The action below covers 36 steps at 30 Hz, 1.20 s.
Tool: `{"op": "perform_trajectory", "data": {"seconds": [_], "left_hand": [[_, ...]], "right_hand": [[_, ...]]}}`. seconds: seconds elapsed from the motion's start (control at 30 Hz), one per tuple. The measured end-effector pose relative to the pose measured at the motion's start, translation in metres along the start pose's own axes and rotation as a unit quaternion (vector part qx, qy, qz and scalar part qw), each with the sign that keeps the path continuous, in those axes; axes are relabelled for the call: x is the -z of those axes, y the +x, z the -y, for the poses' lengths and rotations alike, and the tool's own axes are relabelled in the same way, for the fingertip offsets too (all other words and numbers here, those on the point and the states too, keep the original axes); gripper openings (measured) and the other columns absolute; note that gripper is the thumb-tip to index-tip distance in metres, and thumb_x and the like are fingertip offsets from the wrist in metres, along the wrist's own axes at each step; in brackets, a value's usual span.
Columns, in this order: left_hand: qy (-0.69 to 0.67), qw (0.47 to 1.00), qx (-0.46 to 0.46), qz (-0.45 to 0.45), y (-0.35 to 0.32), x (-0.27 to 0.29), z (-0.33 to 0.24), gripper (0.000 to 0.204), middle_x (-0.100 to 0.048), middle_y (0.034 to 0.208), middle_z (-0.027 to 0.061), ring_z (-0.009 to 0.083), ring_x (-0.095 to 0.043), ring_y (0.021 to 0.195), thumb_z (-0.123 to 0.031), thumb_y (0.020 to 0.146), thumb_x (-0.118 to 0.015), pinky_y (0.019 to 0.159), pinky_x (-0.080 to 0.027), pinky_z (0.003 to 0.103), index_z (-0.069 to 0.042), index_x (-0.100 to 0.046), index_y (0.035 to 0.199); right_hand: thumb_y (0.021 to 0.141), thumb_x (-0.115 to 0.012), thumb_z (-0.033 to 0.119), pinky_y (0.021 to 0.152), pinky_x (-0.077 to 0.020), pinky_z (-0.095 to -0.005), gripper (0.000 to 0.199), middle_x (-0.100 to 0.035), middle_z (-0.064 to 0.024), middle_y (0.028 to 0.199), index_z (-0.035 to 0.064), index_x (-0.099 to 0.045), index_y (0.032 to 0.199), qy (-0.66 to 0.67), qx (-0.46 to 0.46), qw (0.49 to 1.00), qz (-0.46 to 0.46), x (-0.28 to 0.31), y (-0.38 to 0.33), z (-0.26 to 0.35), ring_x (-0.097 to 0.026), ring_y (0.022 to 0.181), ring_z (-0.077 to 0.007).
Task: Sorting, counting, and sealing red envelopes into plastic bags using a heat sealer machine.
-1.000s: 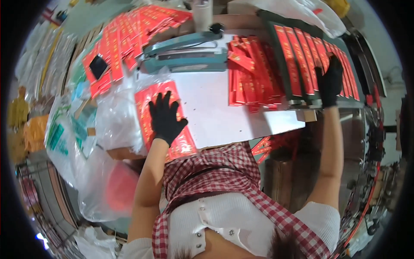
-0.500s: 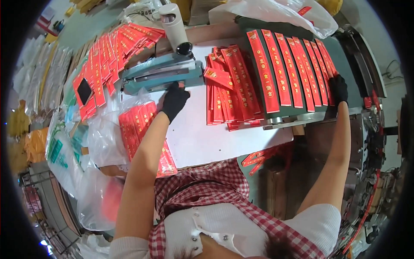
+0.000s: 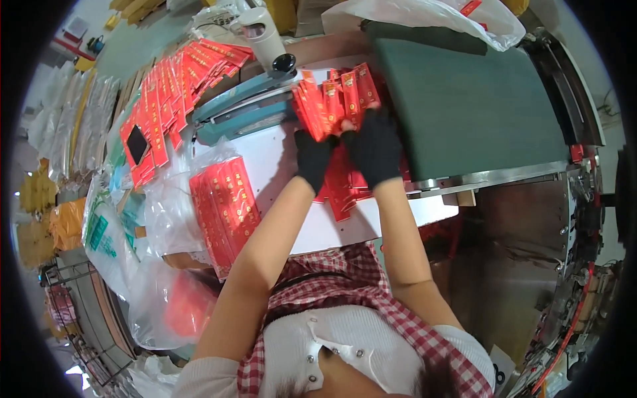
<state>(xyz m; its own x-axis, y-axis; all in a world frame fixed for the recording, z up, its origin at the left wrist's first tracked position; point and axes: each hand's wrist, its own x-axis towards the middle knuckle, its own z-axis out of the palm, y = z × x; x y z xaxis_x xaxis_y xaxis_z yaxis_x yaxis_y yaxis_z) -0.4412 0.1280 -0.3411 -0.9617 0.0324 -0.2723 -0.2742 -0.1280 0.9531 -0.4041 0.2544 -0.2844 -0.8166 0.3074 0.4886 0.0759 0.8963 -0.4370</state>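
We see the red strips piled just left of the green belt, gold characters running down their faces. The left hand and the right hand, in black gloves with bare fingertips, meet over the pile, the right one nearer the belt; the fingers of both are closed around upper strips, though slightly blurred.

Half a second ago we had a row of strips across the belt, with the right hand at its right end; now its dark surface shows from edge to edge, and both hands are left of it.

Farther left of the belt we find the teal sealer, then a clear packet of red strips, also gold-lettered, and a red fan of strips with a phone on it. A plastic bag with green printing hangs leftmost.

Left of the belt's metal front edge, we see the white tabletop open toward the checked apron.
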Motion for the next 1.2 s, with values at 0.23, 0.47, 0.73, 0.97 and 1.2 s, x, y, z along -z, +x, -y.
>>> {"op": "perform_trajectory", "data": {"seconds": [0.23, 0.47, 0.73, 0.97, 1.2], "left_hand": [[0.034, 0.998, -0.004, 0.051, 0.010, -0.033, -0.003, 0.077, -0.057, 0.118, 0.0216, 0.0337, -0.058, 0.107, -0.027, 0.069, -0.082, 0.089, -0.048, 0.040, 0.005, -0.040, 0.125], [-0.073, 0.944, 0.143, 0.287, -0.095, 0.066, -0.008, 0.053, -0.060, 0.121, 0.0090, 0.0173, -0.059, 0.107, -0.020, 0.087, -0.067, 0.093, -0.048, 0.033, 0.000, -0.048, 0.133], [-0.021, 0.990, 0.097, 0.104, -0.126, 0.125, -0.010, 0.052, -0.065, 0.110, 0.0089, 0.0181, -0.063, 0.099, -0.011, 0.076, -0.078, 0.085, -0.052, 0.032, -0.001, -0.056, 0.121], [-0.150, 0.987, -0.054, -0.017, -0.146, 0.115, -0.021, 0.070, -0.062, 0.109, 0.0100, 0.0210, -0.062, 0.098, -0.006, 0.067, -0.082, 0.085, -0.052, 0.035, -0.002, -0.047, 0.127], [0.088, 0.962, -0.254, 0.045, -0.176, 0.135, -0.115, 0.102, -0.052, 0.126, 0.0125, 0.0241, -0.054, 0.116, -0.020, 0.053, -0.094, 0.095, -0.047, 0.039, -0.001, -0.037, 0.135]], "right_hand": [[0.079, -0.069, 0.055, 0.040, -0.0363, -0.0358, 0.054, -0.051, -0.0063, 0.047, 0.0040, -0.060, 0.063, 0.307, -0.283, 0.883, 0.214, -0.046, -0.006, -0.069, -0.050, 0.038, -0.0204], [0.079, -0.073, 0.028, 0.091, -0.0477, -0.0359, 0.059, -0.061, -0.0132, 0.118, 0.0000, -0.049, 0.126, 0.518, -0.238, 0.772, 0.281, 0.019, -0.122, -0.020, -0.060, 0.106, -0.0236], [0.077, -0.076, 0.019, 0.085, -0.0492, -0.0312, 0.052, -0.064, -0.0095, 0.107, 0.0009, -0.053, 0.121, 0.555, -0.224, 0.663, 0.450, 0.013, -0.127, 0.052, -0.061, 0.096, -0.0170], [0.070, -0.074, 0.012, 0.090, -0.0468, -0.0304, 0.068, -0.059, -0.0030, 0.101, 0.0033, -0.045, 0.131, 0.669, -0.208, 0.550, 0.454, 0.005, -0.107, 0.069, -0.057, 0.095, -0.0141], [0.045, -0.096, 0.037, 0.111, -0.0306, -0.0415, 0.117, -0.048, -0.0100, 0.139, 0.0015, -0.038, 0.141, 0.568, 0.218, 0.720, 0.335, 0.082, -0.043, 0.097, -0.041, 0.130, -0.0219]]}}
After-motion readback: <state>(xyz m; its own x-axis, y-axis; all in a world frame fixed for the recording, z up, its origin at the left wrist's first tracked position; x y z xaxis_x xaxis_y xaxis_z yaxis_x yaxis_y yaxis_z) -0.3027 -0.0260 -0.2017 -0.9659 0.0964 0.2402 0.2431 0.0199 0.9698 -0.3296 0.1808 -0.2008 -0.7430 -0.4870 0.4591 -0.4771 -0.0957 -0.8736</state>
